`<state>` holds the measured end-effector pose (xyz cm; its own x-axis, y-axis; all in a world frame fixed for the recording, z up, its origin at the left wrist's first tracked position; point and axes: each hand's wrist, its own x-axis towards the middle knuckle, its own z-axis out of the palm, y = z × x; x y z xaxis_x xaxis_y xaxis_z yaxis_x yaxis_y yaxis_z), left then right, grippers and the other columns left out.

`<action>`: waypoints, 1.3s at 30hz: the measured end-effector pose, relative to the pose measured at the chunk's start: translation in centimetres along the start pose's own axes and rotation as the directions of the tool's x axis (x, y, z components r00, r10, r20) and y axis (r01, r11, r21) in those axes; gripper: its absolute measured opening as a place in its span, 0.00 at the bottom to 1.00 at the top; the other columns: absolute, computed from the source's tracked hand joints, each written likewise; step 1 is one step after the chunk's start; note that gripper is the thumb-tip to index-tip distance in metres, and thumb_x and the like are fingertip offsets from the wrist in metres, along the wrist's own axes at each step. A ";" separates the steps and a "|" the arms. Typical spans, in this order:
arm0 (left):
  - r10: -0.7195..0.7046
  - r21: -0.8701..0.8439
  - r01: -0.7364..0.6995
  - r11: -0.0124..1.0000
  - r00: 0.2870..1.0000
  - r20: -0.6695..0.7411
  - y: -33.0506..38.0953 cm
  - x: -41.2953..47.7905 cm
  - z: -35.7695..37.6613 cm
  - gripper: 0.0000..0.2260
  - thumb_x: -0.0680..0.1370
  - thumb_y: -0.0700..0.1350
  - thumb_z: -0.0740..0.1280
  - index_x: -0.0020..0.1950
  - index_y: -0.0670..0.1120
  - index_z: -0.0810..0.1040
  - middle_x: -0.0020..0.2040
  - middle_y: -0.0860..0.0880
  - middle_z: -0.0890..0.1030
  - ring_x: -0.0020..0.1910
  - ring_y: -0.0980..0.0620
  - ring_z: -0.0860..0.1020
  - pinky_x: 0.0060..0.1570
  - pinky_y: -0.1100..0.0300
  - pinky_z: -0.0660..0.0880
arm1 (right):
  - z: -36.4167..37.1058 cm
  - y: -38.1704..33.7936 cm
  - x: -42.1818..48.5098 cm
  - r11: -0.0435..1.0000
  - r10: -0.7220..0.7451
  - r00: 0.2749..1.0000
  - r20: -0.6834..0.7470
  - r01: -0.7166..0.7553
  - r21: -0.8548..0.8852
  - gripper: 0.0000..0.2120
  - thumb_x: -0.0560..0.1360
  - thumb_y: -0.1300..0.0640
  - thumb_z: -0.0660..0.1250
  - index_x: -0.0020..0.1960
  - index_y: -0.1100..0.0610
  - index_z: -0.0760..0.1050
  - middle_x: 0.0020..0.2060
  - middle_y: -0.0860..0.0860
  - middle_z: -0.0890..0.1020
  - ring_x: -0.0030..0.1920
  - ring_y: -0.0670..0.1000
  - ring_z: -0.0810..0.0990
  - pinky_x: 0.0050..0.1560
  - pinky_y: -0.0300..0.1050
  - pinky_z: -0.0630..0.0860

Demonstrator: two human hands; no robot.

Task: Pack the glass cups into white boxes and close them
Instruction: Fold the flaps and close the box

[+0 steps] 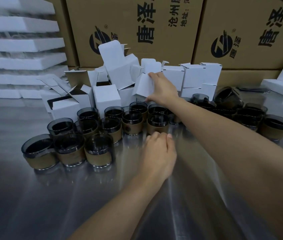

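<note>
I see the right hand (163, 89) gripping a tilted white box (143, 86) at the front of the box pile (106, 96), just above the cups (132, 122) (dark glass, tan sleeves) crowded on the steel table (50, 205). The left hand (158, 153) is curled, holding nothing I can see, near one cup. Brown cartons (137, 23) stand behind, and foam slabs (19, 44) are stacked at the left.

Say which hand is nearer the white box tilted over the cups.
Right. The right hand grips the white box; the left hand is nearer the camera, by the glass cups.
</note>
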<state>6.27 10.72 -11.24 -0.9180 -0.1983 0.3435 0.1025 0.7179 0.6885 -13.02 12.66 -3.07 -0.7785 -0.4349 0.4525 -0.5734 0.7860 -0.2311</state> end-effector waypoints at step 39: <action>-0.062 0.004 0.062 0.998 0.994 0.088 0.6 0.3 -0.1 0.13 0.82 0.46 0.54 0.51 0.43 0.77 0.56 0.46 0.77 0.59 0.46 0.71 0.61 0.47 0.68 | 0.5 -11.0 4.6 0.956 -0.094 0.984 0.152 0.047 0.288 0.28 0.73 0.59 0.69 0.72 0.52 0.68 0.69 0.51 0.61 0.72 0.55 0.55 0.72 0.53 0.55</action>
<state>6.12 11.06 -10.67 -0.9527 -0.1831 0.2426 0.0440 0.7067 0.7061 -10.41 1.86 1.12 -0.7506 -0.5688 0.3364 -0.6588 0.6047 -0.4476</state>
